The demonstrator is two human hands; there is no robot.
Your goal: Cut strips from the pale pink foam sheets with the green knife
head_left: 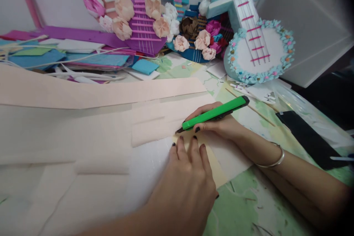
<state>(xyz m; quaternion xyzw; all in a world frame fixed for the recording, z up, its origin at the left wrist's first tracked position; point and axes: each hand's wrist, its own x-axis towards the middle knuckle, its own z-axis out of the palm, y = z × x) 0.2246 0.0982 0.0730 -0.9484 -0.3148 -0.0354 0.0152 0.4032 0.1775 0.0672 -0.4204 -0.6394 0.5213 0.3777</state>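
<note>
1. Here, the green cutter [212, 113] slants across the middle of my work, its tip down to the left, at or just above the lower edge of the peach paper [151, 131]; I cannot tell whether it touches.
2. My right hand [222, 125] is closed around that cutter, thumb below the barrel and fingers curled behind it; a silver bracelet [280, 158] circles the wrist.
3. My left hand [186, 184] lies palm down with its fingers a little spread, gripping nothing, the fingertips just below the cutter's tip.
4. Under and beside those fingers I see a pale yellow piece [217, 167], and to their left a white sheet [149, 160].
5. Beyond the peach paper, a long peach strip [110, 94] runs off to my left.
6. To my right, a thin stick [260, 113] and a black strip [306, 138] lie on the green-patterned table cover [240, 202].
7. Farther back, a light-blue guitar-like model [267, 46] leans, edged with small flowers; left of it are a blue model with paper roses [203, 40], a purple model [140, 18] and a pile of coloured sheets [72, 59].
</note>
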